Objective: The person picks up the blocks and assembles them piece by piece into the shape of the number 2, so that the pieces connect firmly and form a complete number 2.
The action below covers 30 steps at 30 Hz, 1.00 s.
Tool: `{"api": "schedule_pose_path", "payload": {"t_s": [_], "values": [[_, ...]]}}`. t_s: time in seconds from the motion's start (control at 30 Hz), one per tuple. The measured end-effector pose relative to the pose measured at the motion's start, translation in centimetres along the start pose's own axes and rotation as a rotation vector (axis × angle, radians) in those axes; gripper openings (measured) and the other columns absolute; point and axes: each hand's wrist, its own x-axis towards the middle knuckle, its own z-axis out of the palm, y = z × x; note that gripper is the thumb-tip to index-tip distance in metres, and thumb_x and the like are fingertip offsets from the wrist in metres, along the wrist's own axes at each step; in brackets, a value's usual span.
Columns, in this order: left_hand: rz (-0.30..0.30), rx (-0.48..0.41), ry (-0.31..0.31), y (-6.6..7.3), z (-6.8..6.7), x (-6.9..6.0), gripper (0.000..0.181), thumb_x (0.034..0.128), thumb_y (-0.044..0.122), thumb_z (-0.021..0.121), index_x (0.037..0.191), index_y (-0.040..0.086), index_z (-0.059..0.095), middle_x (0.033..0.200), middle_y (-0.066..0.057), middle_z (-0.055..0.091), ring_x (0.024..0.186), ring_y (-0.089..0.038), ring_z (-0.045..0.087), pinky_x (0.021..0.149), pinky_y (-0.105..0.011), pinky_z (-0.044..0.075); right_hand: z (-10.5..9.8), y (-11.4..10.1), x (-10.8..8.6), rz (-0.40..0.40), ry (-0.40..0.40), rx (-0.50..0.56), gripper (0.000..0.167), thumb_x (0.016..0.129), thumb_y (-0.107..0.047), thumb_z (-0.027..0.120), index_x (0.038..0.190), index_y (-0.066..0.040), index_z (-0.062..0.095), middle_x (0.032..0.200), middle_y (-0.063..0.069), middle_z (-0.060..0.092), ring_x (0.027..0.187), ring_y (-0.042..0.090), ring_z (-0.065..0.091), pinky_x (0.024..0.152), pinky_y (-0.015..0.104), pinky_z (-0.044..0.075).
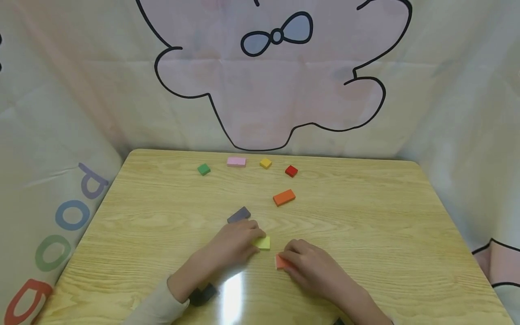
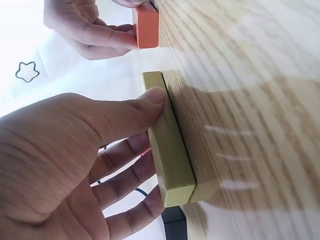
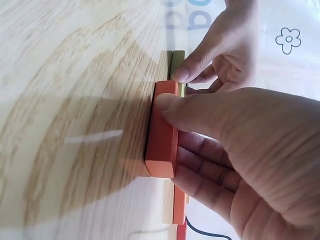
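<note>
Fingers (image 2: 125,181) of the left hand (image 1: 233,239) pinch a pale-yellow block (image 1: 264,243) (right hand (image 1: 310,264): a coral block (image 1: 280,262))

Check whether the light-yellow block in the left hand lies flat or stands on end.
Lying flat: the left wrist view shows the light-yellow block lengthwise along the tabletop, its narrow side facing the camera.

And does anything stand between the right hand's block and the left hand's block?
Nothing visible does: only a gap of tabletop separates the coral block in the right hand from the yellow-green block in the left hand.
</note>
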Motion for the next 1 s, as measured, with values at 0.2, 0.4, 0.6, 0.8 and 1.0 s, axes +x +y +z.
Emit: {"api": "schedule_pose_path", "payload": {"t_s": [0.2,0.4,0.6,0.8,1.0], "values": [[-0.013,-0.010,0.020,-0.2,0.3,-0.3,0.032,0.0936,0.020,0.080,0.125,0.016,0.076,0.107,0.006,0.071,0.097,-0.009,0.062,0.085,-0.028,0.055,-0.4,0.1,0.7,-0.001,-0.050,0.003,0.016,0.095,-0.020,0.080,0.110,-0.015,0.079,0.104,-0.005,0.070,0.092,0.007,0.066,0.078,0.024,0.058],[-0.028,-0.013,0.026,-0.1,0.2,-0.4,0.031,0.0934,0.019,0.080,0.124,0.017,0.077,0.104,0.006,0.070,0.096,-0.009,0.062,0.083,-0.027,0.053,-1.6,0.8,2.3,-0.017,0.003,-0.026,0.019,0.090,-0.017,0.085,0.108,-0.015,0.078,0.103,-0.004,0.069,0.090,0.008,0.065,0.077,0.026,0.058],[-0.029,0.001,0.012,-0.1,0.1,-0.1,0.032,0.0945,0.019,0.079,0.126,0.017,0.077,0.109,0.005,0.072,0.101,-0.012,0.065,0.087,-0.028,0.056,-1.2,1.1,3.7,-0.020,0.012,-0.020,0.019,0.092,-0.019,0.083,0.109,-0.014,0.077,0.105,-0.003,0.070,0.093,0.009,0.066,0.079,0.028,0.059],[-0.037,0.005,0.005,0.1,-0.1,0.0,0.033,0.0941,0.019,0.080,0.126,0.016,0.076,0.109,0.004,0.072,0.101,-0.012,0.065,0.087,-0.029,0.056,-0.3,1.4,3.5,0.013,0.035,-0.036,0.023,0.091,-0.020,0.084,0.112,-0.013,0.078,0.108,-0.001,0.071,0.098,0.013,0.070,0.081,0.031,0.061],[-0.026,-0.002,0.011,0.2,0.3,0.1,0.031,0.0942,0.019,0.080,0.125,0.017,0.077,0.108,0.004,0.072,0.099,-0.012,0.065,0.085,-0.028,0.055,-0.2,1.7,3.5,-0.005,0.023,-0.045,0.024,0.091,-0.020,0.084,0.112,-0.012,0.078,0.108,0.000,0.071,0.098,0.014,0.069,0.082,0.031,0.061]]}}
